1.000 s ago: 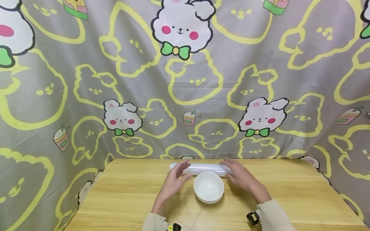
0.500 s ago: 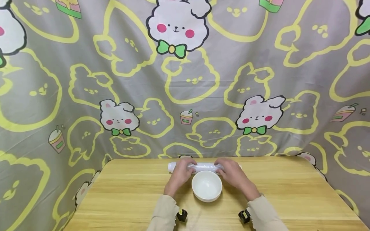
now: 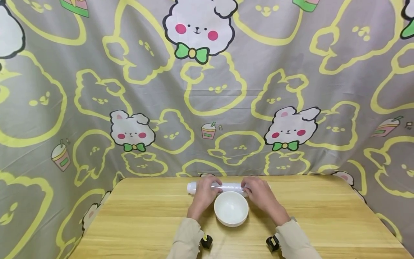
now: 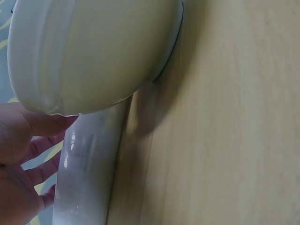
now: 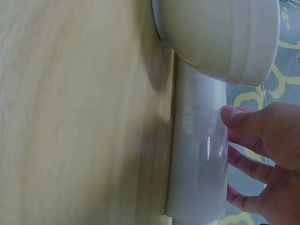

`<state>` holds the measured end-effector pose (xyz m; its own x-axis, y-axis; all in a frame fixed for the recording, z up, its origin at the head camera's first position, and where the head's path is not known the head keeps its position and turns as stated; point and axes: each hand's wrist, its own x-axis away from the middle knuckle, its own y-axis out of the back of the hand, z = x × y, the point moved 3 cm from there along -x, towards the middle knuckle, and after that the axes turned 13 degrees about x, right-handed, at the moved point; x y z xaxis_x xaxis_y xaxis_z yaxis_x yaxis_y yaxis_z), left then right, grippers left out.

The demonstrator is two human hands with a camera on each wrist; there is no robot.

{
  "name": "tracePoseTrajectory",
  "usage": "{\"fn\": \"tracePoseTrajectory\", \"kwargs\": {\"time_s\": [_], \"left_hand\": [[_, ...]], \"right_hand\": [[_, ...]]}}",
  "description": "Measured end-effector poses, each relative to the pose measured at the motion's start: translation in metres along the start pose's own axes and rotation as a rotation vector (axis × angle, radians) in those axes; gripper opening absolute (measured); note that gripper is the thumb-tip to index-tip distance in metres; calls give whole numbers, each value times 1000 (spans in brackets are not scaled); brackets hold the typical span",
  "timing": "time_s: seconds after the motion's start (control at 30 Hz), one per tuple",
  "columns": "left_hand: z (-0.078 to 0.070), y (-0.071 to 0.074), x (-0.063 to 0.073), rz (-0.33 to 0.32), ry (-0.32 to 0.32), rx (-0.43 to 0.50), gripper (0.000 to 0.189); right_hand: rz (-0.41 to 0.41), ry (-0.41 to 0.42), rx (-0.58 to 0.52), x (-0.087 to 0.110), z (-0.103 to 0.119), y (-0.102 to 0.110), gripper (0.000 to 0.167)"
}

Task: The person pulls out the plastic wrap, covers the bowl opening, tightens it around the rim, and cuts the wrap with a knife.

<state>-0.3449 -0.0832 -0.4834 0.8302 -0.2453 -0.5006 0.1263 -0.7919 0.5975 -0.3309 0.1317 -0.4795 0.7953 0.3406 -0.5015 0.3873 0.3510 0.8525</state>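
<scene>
A clear roll of plastic wrap (image 3: pixel 231 187) lies crosswise near the table's back edge. My left hand (image 3: pixel 206 190) grips it left of its middle, thumb on the near side and fingers curved over the top. My right hand (image 3: pixel 257 190) holds the roll from the other side in the same way, thumb and fingertips on the film in the right wrist view. Between my forearms stands a white bowl (image 3: pixel 231 210), upright, just in front of the roll. Seen from the left wrist, the bowl's side (image 4: pixel 93 51) overlaps part of the roll and my left thumb tip.
The wooden table (image 3: pixel 145 216) runs out to both sides of my arms. A grey curtain (image 3: pixel 174 93) with yellow outlines and white cartoon animals hangs right behind its back edge and along both sides. Black wrist cameras sit below the sleeves.
Both hands have come inward along the roll and settled on it, the fingers closing from a wider spread. In the last half second they have barely moved. The bowl stays in place.
</scene>
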Motion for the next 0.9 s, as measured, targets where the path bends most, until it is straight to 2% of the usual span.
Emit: {"fn": "tracePoseTrajectory", "kwargs": {"time_s": [0.23, 0.63, 0.9], "left_hand": [[-1, -1, 1, -27, 31, 5, 18], [-2, -4, 2, -65, 34, 17, 14], [-2, -6, -1, -59, 62, 7, 15]], "right_hand": [[17, -15, 23, 0, 2, -2, 18], [52, -53, 47, 0, 3, 0, 16], [21, -44, 30, -2, 3, 1, 19]]}}
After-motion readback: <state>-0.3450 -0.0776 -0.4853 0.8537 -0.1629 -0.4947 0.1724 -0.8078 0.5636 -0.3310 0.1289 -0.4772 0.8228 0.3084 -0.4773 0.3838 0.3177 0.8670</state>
